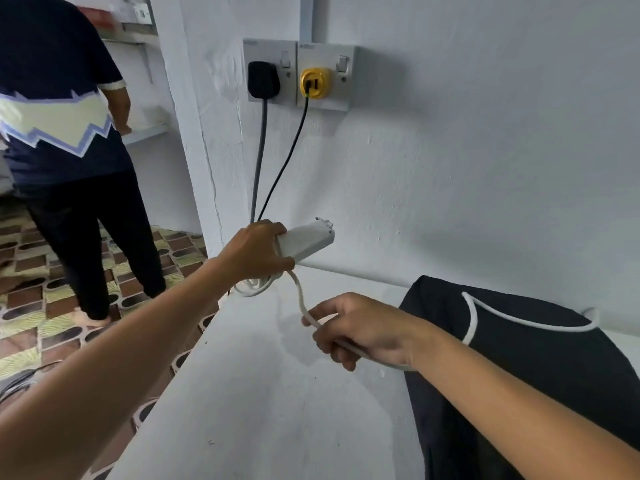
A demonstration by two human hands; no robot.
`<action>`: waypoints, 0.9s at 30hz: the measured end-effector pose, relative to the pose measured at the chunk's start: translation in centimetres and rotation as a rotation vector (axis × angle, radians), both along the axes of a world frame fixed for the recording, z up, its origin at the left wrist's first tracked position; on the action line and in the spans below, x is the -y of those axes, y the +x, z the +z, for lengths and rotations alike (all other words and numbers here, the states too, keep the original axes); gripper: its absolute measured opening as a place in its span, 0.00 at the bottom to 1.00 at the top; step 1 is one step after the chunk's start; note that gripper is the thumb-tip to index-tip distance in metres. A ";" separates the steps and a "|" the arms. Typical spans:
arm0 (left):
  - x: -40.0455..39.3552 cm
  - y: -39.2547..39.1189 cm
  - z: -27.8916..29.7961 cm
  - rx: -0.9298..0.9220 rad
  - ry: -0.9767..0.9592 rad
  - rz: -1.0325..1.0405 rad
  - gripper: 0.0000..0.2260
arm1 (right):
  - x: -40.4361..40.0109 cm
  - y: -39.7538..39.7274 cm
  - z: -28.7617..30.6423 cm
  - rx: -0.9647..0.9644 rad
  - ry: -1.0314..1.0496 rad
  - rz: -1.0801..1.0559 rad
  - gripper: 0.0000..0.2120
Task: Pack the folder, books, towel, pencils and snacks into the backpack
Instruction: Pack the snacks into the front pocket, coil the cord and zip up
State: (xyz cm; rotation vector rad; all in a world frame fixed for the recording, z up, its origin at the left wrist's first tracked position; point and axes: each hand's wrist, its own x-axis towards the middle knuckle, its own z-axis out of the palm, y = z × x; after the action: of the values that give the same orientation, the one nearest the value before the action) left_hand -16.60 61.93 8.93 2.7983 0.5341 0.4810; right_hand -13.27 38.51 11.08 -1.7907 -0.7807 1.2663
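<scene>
1. We cannot make out the folder, books, towel, pencils or snacks anywhere. The dark fabric (540, 382) to the right of our right hand (360, 329) may be the backpack, but we cannot tell; it runs off the right and bottom edges, and our right forearm crosses it.
2. The cable's (300, 299) far end is hidden: it passes under our right wrist and out of sight.
3. Above our left hand (258, 251), two wall sockets (298, 75) carry a black plug (263, 79) and a yellow plug (314, 83); their leads drop behind that hand. Left of it, another person (65, 140) stands on the patterned floor (27, 323), cut off at the top edge.
4. A white cord (519, 320) lies on the dark fabric, right of our right hand.
5. Our left grip is curled round the end of a white power strip (306, 239), held above the white surface (263, 393) close to the wall; cable loops hang just below it.
6. Our right grip is closed round the cable, fingers curled, just above the surface.
</scene>
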 end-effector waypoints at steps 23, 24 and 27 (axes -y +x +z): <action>12.7 -2.8 3.2 0.460 -0.700 -0.564 0.32 | 4.0 11.7 6.9 0.518 0.465 -0.239 0.10; 12.7 -2.6 3.3 0.461 -0.750 -0.536 0.29 | 3.8 11.5 6.1 0.494 0.444 -0.250 0.11; 12.6 -2.0 3.4 0.528 -0.764 -0.425 0.24 | 2.6 9.8 4.2 0.536 0.350 -0.263 0.11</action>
State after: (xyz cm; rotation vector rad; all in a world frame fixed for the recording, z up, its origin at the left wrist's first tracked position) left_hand -18.64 49.31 12.37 1.8722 -0.0167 0.6992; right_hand -3.49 35.94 15.23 -1.8755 -0.9487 0.4405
